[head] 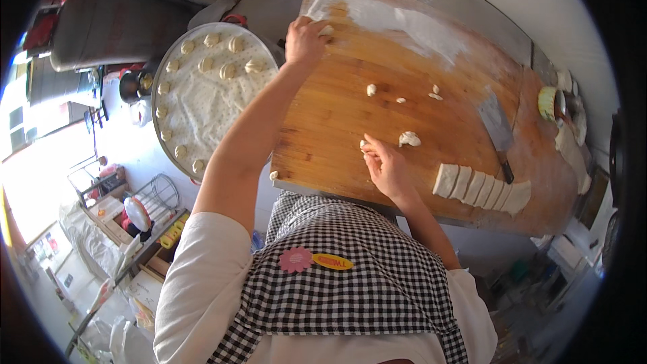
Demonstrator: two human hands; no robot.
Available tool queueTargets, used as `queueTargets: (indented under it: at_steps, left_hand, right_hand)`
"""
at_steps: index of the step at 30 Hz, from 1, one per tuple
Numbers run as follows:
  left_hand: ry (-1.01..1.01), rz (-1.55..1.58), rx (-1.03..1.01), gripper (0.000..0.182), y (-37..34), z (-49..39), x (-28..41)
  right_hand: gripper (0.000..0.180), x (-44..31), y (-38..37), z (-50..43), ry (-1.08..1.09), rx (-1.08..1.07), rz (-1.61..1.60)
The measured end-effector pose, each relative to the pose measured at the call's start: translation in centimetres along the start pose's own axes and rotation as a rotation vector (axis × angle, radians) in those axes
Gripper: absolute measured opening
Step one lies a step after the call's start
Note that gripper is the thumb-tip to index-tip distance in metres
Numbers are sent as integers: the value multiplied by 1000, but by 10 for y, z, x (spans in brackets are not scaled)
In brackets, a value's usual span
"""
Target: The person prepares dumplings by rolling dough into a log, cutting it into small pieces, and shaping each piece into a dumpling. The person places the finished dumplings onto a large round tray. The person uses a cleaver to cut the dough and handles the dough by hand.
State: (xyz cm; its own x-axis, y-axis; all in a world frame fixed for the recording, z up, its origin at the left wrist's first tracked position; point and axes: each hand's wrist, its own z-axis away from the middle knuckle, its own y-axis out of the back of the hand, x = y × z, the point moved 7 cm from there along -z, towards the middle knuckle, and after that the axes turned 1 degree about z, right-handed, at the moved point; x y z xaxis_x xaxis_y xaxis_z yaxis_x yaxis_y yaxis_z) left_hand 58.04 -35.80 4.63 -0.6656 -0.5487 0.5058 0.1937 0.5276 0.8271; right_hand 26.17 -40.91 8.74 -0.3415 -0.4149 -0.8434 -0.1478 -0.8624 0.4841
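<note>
On the wooden board (338, 111), my left hand (306, 40) rests near the far left corner, its fingers curled at a small dough piece (327, 30); whether it grips the piece is unclear. My right hand (385, 164) is over the near part of the board, with a small bit of dough (363, 144) at its fingertips. Just beyond it lies a torn dough lump (410, 138). Small dough scraps (371, 90) are scattered mid-board. A row of cut dough strips (477, 188) lies at the near right, below a cleaver (495, 121) with a dark handle.
Left of the board stands a round cloth-lined tray (212, 111) with several shaped dough pieces. White flour (404, 23) covers the board's far side. A yellow-patterned container (547, 103) and a flattened dough piece (571, 156) sit at the right. A small dough lump (273, 175) lies at the near left corner.
</note>
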Motion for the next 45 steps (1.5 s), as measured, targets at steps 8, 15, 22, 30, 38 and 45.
queueTargets:
  at_steps: [8, 15, 22, 30, 38, 45]
  left_hand:
    - [439, 521, 27, 44, 64, 36, -32]
    - [1122, 419, 468, 43, 103, 214, -342]
    - [1277, 7, 479, 48, 117, 248, -499]
    - [1184, -223, 167, 48, 76, 218, -573]
    - [1206, 550, 377, 67, 77, 239, -514]
    - [991, 674, 185, 27, 113, 308, -231]
  right_hand:
    - [42, -34, -25, -113, 280, 230, 314]
    - [40, -28, -46, -143, 341, 292, 691]
    - [41, -17, -44, -138, 298, 201, 809]
    - [44, -23, -45, -138, 280, 139, 891]
    - [41, -25, -46, -143, 343, 173, 868]
    - [37, -23, -47, -148, 407, 279, 760]
